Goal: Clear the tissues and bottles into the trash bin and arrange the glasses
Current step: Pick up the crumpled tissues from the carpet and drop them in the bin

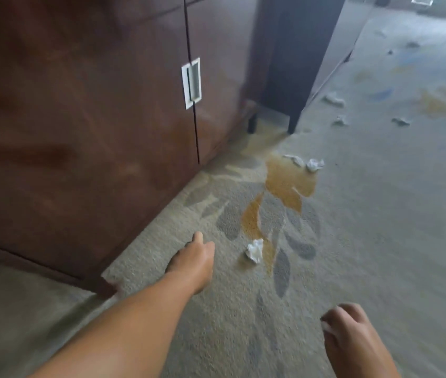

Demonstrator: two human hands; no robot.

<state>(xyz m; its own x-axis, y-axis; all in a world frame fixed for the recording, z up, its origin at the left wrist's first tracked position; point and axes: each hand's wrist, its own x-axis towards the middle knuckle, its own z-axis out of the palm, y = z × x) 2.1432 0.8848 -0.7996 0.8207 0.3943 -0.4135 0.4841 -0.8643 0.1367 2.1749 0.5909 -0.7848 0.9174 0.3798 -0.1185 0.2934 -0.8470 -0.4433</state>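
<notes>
Furnished, carpeted indoor room; a home or a hotel room, which of the two cannot be told. Wall-to-wall carpet (366, 255) is seen throughout, beige-grey, woven with grey and ochre leaf shapes. A reddish-brown wooden cabinet (80, 132) is set along the left, fitted with a recessed metal handle (192, 83). A darker unit (292, 64) on short legs (252, 124) is placed beyond it. Crumpled tissues (254, 251) are scattered near and far.

Brown cabinet (80, 132) on leaf-patterned grey carpet (380, 214)
</notes>
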